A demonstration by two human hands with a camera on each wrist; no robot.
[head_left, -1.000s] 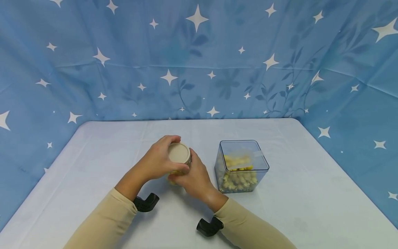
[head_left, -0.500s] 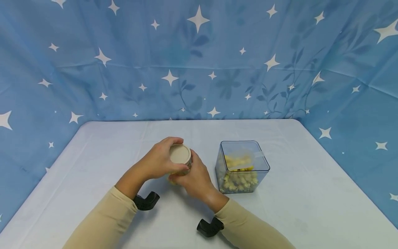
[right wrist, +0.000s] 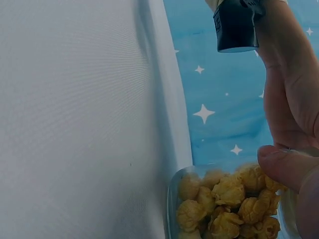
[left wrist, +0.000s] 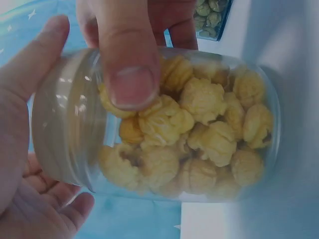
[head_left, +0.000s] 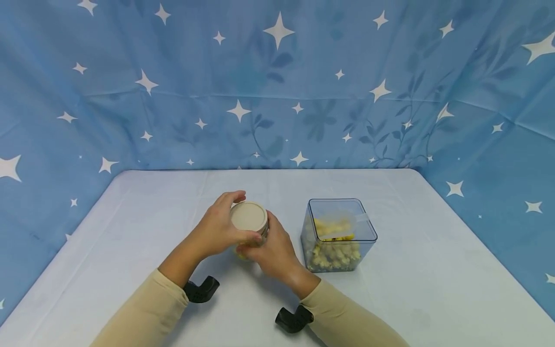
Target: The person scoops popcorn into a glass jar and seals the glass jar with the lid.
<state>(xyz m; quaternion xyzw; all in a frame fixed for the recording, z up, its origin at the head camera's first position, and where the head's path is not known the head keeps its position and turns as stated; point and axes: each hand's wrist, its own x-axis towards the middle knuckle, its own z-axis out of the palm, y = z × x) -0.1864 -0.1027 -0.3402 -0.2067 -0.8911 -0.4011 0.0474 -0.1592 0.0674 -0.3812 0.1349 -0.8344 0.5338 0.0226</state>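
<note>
A clear jar (left wrist: 189, 139) of caramel-coloured popcorn stands upright between both hands, topped by a cream lid (head_left: 249, 217). My right hand (head_left: 276, 250) grips the jar's body, its thumb (left wrist: 132, 84) pressed across the front in the left wrist view. Around the lid, my left hand (head_left: 218, 226) is spread loosely. Its thumb lies along the lid's front edge in the head view, while its fingertips stand a little off the rim at the back. The left wrist view also has gaps between this hand and the lid. Whether the jar touches the table cannot be told.
To the right of the hands stands a clear, blue-tinted square container (head_left: 309, 241), partly filled with popcorn (head_left: 336, 255) and with a translucent piece inside. A white cloth covers the table (head_left: 433, 270). Blue star-patterned fabric (head_left: 277, 96) hangs behind it.
My left hand has loosened from the lid and its fingers have shifted slightly left, so more of the lid shows. The right hand keeps its grip on the jar.
</note>
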